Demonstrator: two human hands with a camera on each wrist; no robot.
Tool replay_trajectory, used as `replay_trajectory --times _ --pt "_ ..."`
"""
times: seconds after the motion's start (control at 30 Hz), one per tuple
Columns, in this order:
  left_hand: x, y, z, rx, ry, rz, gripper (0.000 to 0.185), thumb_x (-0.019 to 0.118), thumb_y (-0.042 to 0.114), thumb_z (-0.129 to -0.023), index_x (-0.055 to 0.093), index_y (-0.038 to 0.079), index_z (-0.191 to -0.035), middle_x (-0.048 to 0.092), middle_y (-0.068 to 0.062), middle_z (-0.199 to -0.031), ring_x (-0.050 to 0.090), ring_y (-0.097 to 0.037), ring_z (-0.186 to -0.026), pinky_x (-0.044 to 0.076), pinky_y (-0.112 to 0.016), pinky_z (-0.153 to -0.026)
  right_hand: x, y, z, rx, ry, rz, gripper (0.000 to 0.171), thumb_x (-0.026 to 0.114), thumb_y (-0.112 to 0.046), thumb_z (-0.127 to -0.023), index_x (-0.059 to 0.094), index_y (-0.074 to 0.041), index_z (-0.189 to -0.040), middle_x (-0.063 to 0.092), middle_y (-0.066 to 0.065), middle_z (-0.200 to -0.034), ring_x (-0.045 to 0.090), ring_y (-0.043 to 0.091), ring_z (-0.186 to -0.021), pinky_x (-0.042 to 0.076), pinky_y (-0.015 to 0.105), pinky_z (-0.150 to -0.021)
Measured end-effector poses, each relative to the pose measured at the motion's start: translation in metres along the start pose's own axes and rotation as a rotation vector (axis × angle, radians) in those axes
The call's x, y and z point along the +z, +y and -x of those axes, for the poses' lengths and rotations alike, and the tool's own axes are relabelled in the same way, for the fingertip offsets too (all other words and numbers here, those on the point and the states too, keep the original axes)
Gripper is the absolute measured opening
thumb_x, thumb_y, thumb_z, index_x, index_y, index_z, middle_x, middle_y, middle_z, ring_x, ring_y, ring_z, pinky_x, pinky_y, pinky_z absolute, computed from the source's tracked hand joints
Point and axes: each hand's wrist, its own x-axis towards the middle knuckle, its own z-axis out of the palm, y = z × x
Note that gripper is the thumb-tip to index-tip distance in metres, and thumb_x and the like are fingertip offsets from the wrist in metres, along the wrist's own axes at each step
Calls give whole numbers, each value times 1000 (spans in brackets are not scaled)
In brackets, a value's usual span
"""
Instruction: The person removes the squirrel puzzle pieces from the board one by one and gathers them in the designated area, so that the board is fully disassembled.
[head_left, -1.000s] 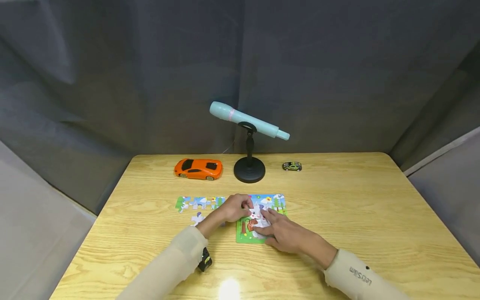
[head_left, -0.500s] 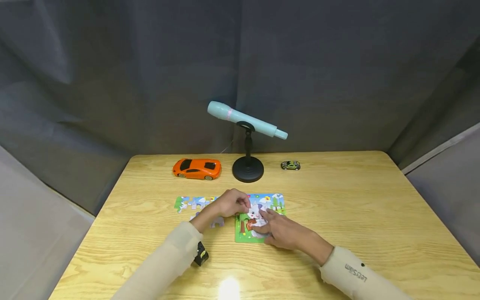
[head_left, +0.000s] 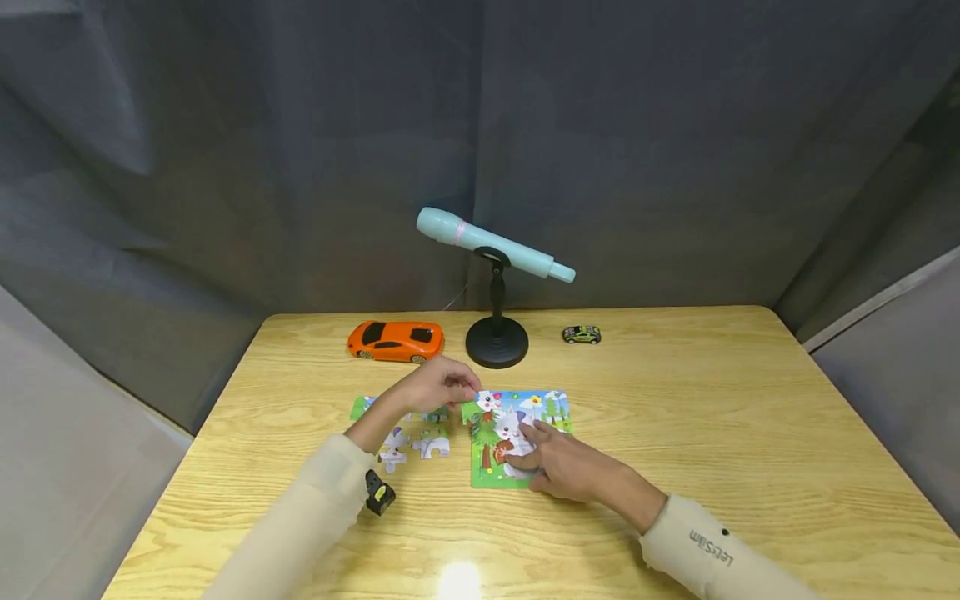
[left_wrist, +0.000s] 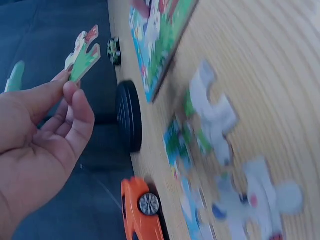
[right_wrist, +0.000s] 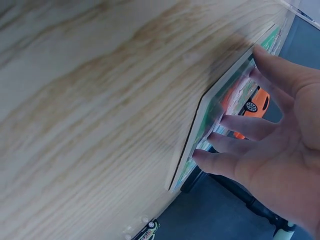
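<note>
Grip, left: left hand (head_left: 438,385) pinches a puzzle piece (left_wrist: 83,52) between thumb and forefinger, the other fingers loosely curled, held just above the table (head_left: 750,433) at the board's left edge.
Loose pieces: white and lilac pieces (head_left: 412,442) with knobbed outlines lie flat on the table below the left forearm; a joined strip (head_left: 362,407) of sky-and-tree pieces lies partly under the hand.
Orange car (head_left: 396,340): glossy plastic, low and wedge-shaped, at the far edge of the table.
Microphone (head_left: 495,243): pale blue cylinder with a pink band, tilted on a black round-based stand.
Puzzle board (head_left: 517,437): flat green-rimmed card with a cartoon scene, lying at the table's centre.
Grip, right: right hand (head_left: 564,467) rests flat on the board, fingers straight and spread, pressing it down, holding nothing.
Small car (head_left: 582,334): tiny, greenish, near the far edge.
Writing: the right sleeve (head_left: 705,550) reads "LetsSim"; cream knit fabric.
Table surface: light wood grain.
</note>
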Motion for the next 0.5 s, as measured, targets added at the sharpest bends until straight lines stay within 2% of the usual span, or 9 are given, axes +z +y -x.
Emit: replay_trajectory --times 0.13,0.2,0.3,0.37,0.5 --pt "-15 6 19 -15 -4 1 15 54 3 -86 60 -6 -96 57 -23 -81 46 -17 -56 43 -30 -54 0 0 0 -5 8 5 41 61 -24 -82 54 -16 -121 26 26 -136 25 47 -120 28 51 -94" --pt "-22 1 27 -37 12 -15 14 53 2 -86 60 -6 -96 57 -23 -83 48 -24 -58 44 -35 -56 1 0 -1 -9 13 4 41 62 -24 -82 54 -16 -121 26 26 -136 25 47 -121 28 51 -94" --pt "-34 -21 38 -69 45 -13 14 53 5 -87 61 -2 -96 58 -21 -83 48 -33 -62 42 -32 -54 1 -1 0 -3 13 3 41 61 -24 -83 53 -16 -122 25 25 -137 23 46 -122 29 52 -93" --pt "-42 -35 45 -114 71 -4 14 53 6 -87 61 -1 -96 57 -20 -82 46 -37 -63 41 -34 -54 2 -1 0 5 8 -3 40 60 -23 -83 53 -16 -122 24 24 -138 22 45 -123 30 53 -92" --pt "-56 -52 62 -171 90 22 12 53 6 -87 61 0 -94 56 -18 -77 42 -30 -58 38 -35 -52 2 0 2 18 3 -8 41 60 -23 -84 52 -16 -123 23 23 -138 21 45 -123 31 55 -90"
